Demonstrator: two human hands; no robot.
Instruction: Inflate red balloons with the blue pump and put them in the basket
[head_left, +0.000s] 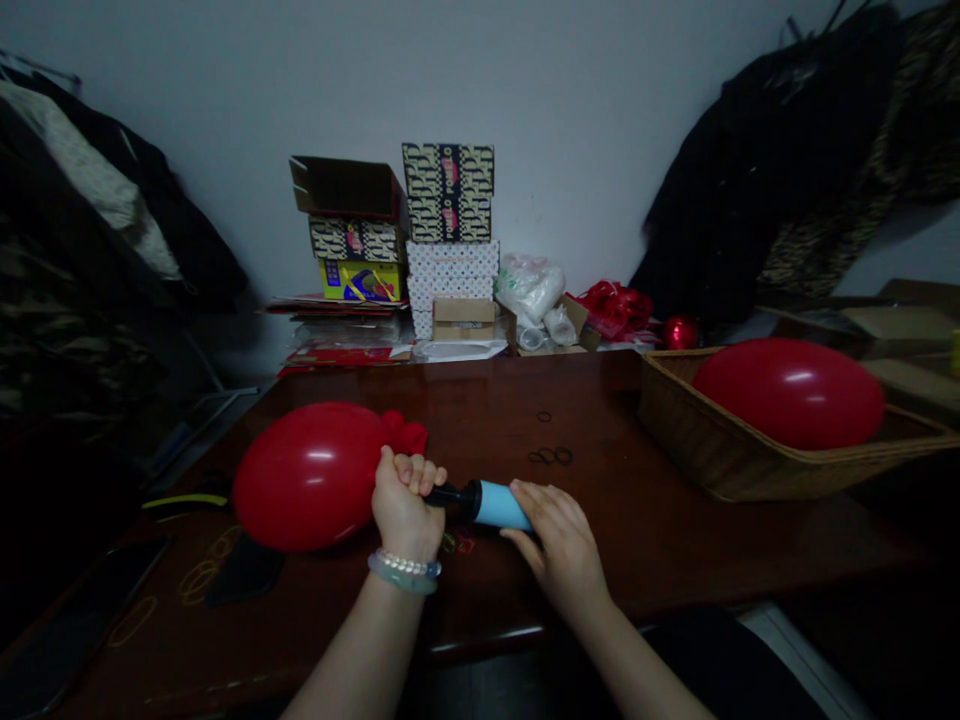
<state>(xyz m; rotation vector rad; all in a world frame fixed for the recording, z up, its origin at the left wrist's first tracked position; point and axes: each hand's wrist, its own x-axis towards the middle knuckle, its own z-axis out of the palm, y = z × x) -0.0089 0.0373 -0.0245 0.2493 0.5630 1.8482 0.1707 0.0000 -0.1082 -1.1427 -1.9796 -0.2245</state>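
Observation:
An inflated red balloon (311, 478) lies over the left part of the table, its neck end toward the middle. My left hand (409, 500), with bracelets at the wrist, is closed around that neck and the black nozzle end of a hand pump. The pump's light blue barrel (501, 505) points right, and my right hand (559, 545) is wrapped over its far end. My palms hide the nozzle tip and the pump's right end. Just behind my left hand is a smaller red piece (405, 432), perhaps limp balloons.
A wicker basket (697, 470) at the right holds another red balloon (791, 392). Black bands (551, 456) and yellow rubber bands (199, 580) lie on the brown table (600, 410). A phone-like dark slab (82, 620) is at left. Stacked boxes (450, 195) stand against the wall.

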